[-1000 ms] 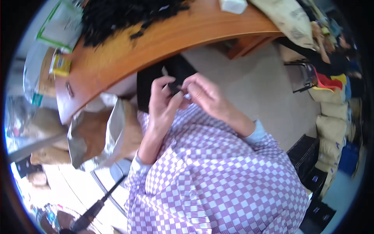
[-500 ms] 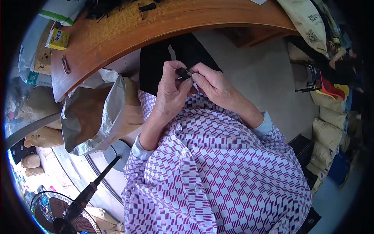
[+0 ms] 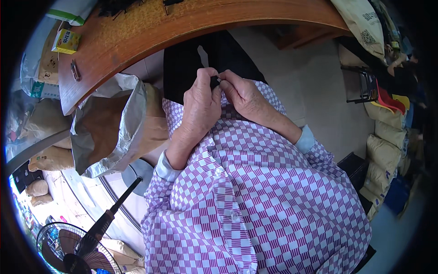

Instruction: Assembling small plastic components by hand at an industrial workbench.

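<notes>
Above my lap, in front of the table edge, both hands meet at the fingertips. My left hand [image 3: 200, 101] is closed around a small black piece [image 3: 214, 82], mostly hidden by the fingers; its exact kind cannot be made out. From the other side, my right hand [image 3: 248, 97] pinches at the end of this piece, where a small pale spot shows. Whatever lies between the right fingertips is too small to name.
A wooden table [image 3: 137, 39] curves across the front, bearing black pieces [image 3: 119, 6], a yellow box [image 3: 67, 41] and small snips [image 3: 75, 71]. An open silver-lined sack [image 3: 127, 132] stands left, a fan [image 3: 75, 251] lower left. Filled sacks [image 3: 383, 150] line the right.
My hands have drawn closer together, and the left fingers cover more of the black piece. The right hand has shifted slightly left. The table appears a little higher in the picture.
</notes>
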{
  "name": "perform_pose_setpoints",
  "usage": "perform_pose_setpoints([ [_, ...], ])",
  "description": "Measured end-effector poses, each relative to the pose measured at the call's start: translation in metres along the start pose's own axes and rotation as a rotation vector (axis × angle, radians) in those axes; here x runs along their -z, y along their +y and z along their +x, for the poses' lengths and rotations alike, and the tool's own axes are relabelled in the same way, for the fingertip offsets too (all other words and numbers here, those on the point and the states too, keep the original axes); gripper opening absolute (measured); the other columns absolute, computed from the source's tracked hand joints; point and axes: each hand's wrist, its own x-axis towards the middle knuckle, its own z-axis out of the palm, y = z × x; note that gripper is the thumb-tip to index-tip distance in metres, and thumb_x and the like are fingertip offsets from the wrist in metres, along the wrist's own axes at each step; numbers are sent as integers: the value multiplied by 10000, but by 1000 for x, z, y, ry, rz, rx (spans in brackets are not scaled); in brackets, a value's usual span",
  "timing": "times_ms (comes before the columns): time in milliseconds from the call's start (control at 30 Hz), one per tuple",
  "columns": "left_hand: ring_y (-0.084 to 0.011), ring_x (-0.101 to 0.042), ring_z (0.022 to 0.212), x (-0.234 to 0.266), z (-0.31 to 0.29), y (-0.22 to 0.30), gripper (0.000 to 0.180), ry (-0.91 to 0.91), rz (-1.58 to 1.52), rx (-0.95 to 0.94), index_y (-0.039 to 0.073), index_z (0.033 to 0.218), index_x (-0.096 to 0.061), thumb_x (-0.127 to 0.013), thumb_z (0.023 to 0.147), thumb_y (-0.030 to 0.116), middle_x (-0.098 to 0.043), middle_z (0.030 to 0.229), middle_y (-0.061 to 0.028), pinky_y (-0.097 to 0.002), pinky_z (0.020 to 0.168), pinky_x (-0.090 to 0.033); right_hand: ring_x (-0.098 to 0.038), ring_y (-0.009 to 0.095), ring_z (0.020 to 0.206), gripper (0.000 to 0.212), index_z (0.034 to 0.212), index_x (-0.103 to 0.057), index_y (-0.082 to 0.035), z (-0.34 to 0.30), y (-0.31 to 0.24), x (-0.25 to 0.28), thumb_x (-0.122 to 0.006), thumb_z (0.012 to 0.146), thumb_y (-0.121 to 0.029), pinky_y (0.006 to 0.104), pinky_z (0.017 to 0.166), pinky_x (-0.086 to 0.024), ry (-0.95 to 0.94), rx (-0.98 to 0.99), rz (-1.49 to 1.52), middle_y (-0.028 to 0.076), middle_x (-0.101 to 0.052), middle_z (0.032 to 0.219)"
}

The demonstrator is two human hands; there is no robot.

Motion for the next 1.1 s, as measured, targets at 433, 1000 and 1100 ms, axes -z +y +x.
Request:
perform_pose_setpoints([
  [433,-139,-559,666,28,7,4,208,-80,-1593,273,107,1139,-432,-467,936,82,-584,901,-88,-221,587,-456,-432,14,467,156,1031,-516,-29,2,-3,17,-468,971,-165,134,411,-350,-30,-86,574,31,-593,775],
  [1000,-83,-561,607,10,-4,7,382,-382,-1295,446,94,1320,-442,-501,945,132,-589,876,-68,-161,478,-409,-438,6,604,334,1059,-569,-53,1,16,22,-701,823,-249,140,505,-355,-175,-193,1014,-53,-521,778],
  [1100,-92,-598,676,11,0,8,386,-350,-897,228,82,1311,-453,-500,928,58,-606,929,-88,-190,553,-470,-453,31,551,251,964,-592,-42,8,35,24,-691,830,-229,147,495,-384,-76,-14,616,-58,-501,690],
])
